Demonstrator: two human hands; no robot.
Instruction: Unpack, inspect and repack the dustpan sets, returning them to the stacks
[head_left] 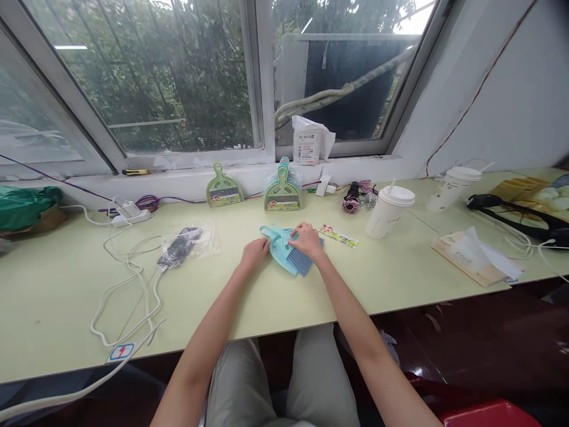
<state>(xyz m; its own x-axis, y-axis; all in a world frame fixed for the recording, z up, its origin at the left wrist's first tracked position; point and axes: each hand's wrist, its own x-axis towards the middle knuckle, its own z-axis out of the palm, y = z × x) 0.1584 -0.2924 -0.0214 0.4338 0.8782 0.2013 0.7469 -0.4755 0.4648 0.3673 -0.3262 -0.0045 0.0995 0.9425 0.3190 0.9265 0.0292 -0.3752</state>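
while both hands grip blue dustpan [281, 248], label strip [338, 236] beside, print unreadable.

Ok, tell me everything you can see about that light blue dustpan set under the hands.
The light blue dustpan looks like plastic, lying flat on the pale green table with its handle toward the window. A small brush with grey-blue bristles sits on it. The left hand touches its left edge; the right hand rests on the brush.
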